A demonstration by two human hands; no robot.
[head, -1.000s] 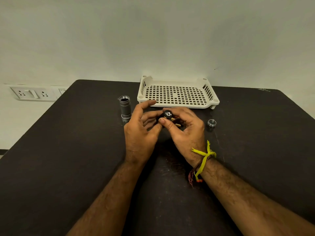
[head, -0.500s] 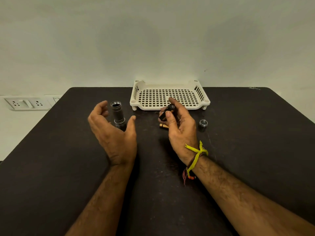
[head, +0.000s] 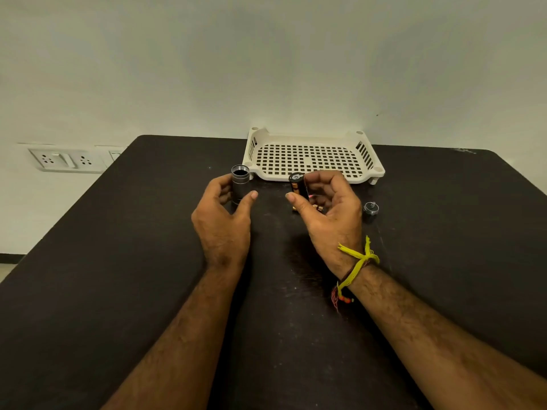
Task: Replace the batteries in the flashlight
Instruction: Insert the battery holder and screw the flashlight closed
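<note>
Right hand (head: pixel 328 211) pinches battery holder (head: pixel 297 184); left hand (head: pixel 225 214) cups flashlight body (head: pixel 240 184), contact unclear. Loose cells could drop during insertion.

Flashlight body (head: pixel 240 184) brushed grey metal; tray (head: pixel 310 177) glossy cream plastic; table (head: pixel 118 261) matt black, faintly speckled.

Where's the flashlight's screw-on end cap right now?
In the head view, the end cap sits alone on the dark table, spring up, to the right of the right hand and nearer than the white tray's right corner.
</note>
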